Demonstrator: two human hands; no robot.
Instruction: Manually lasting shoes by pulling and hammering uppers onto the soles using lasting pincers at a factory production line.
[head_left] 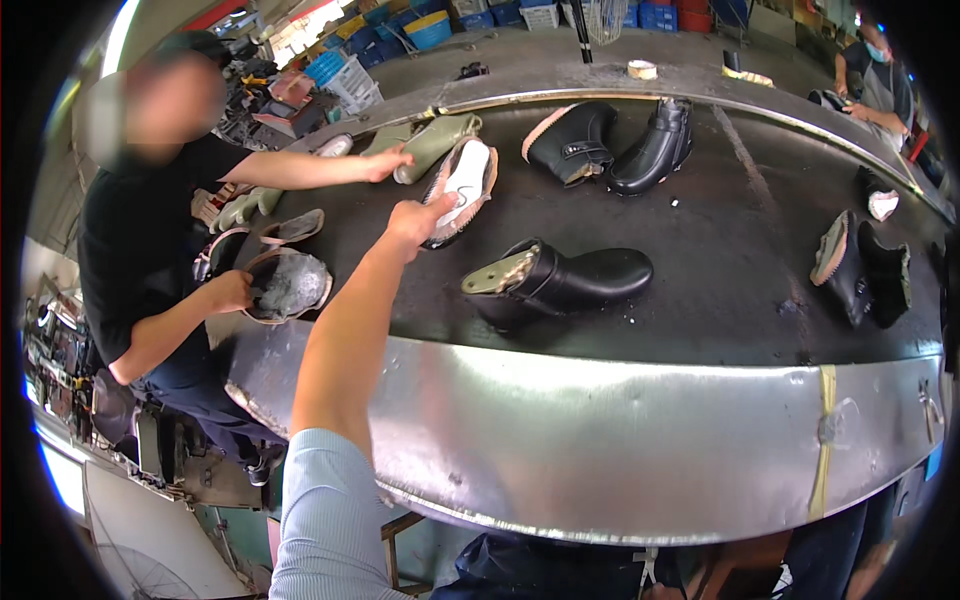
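Left hand: yours, reaching far across the dark surface; it is grasping the near end of the upturned shoe, fingers wrapped on its edge.
Right hand: out of sight, so you cannot tell its state.
Shoe position: left of centre on the surface, sole side up, pale insole showing, just right of an olive boot.
Long axis: runs near-left to far-right; the end by your hand points toward you, the other away.
Heel or toe: too small to tell which end you hold.
Doing it well: judging from the stretch, keep a firm pinch on the rim and draw it along its own length, not sideways.
Watch: the co-worker's hand rests on the olive boot just beside yours; stay clear of it.
Nearby: a black ankle boot lies on its side to the right, apart from yours.
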